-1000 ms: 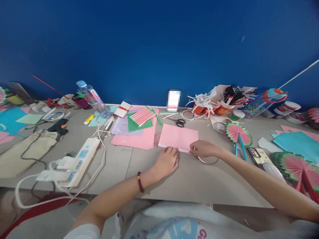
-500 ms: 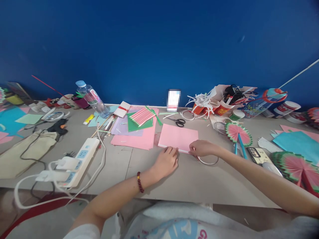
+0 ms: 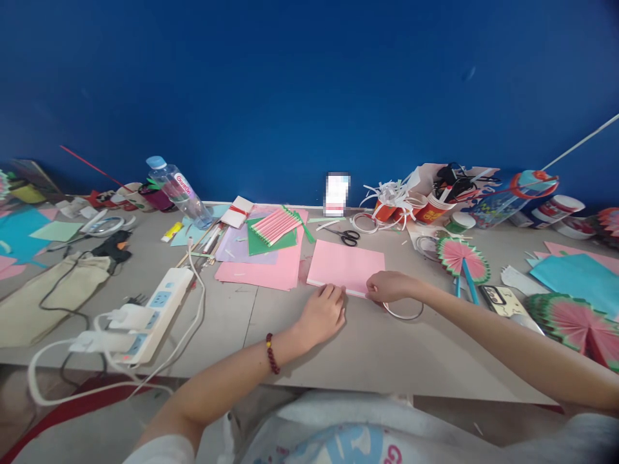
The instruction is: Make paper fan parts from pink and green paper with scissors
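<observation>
A pink sheet of paper [image 3: 345,263] lies flat in front of me, with a narrow white strip of tape [image 3: 356,293] along its near edge. My left hand [image 3: 325,316] rests at the near left edge, its fingers bent together and pressing on the paper. At the near right corner, the fingers of my right hand [image 3: 393,287] are pinched on the tape's end. A thin white ring, seemingly the tape roll [image 3: 405,318], lies on the table just under my right wrist; its join to the strip is hidden by the hand.
Black scissors [image 3: 349,238] lie behind the paper. To the left are a pink-and-green pleated paper [image 3: 275,227], a bottle [image 3: 181,193] and a power strip [image 3: 162,309]. On the right stand cups of paper scraps [image 3: 387,209], a watermelon-patterned fan [image 3: 463,259] and a phone [image 3: 500,301].
Almost nothing differs. My right hand and forearm have shifted very slightly; the paper and my left hand stay in place.
</observation>
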`<state>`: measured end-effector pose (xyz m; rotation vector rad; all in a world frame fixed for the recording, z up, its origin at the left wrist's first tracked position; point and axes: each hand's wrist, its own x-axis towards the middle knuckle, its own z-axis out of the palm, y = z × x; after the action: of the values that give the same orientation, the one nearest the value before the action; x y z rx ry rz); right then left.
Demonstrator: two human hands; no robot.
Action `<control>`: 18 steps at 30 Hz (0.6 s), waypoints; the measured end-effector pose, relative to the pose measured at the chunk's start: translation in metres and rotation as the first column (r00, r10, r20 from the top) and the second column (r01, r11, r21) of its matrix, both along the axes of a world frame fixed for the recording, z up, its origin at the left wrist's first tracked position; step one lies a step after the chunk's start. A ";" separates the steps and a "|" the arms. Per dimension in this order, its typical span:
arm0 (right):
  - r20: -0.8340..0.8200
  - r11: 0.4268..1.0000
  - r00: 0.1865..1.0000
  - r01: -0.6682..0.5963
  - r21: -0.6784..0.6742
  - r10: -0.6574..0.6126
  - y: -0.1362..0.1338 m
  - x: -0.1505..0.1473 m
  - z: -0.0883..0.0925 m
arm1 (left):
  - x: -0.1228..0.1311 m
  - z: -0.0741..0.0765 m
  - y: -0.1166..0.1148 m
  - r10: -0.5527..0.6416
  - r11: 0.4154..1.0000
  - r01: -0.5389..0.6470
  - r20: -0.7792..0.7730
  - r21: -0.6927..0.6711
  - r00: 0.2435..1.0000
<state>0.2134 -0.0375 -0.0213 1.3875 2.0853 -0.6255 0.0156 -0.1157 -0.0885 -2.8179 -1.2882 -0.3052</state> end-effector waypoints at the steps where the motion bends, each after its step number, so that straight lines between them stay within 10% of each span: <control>1: 0.001 1.000 1.000 -0.005 0.000 0.005 0.000 0.000 0.000 | 0.000 0.000 0.000 0.000 1.000 0.000 -0.002 0.000 1.000; 18: -0.086 0.990 0.995 0.046 -0.132 -0.057 0.006 0.003 0.002 | -0.001 -0.002 -0.008 0.155 0.985 -0.152 -0.032 0.079 0.987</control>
<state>0.2162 -0.0312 -0.0196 1.3655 2.0431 -0.8443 0.0148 -0.1234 -0.0904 -2.6302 -1.4426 -0.2871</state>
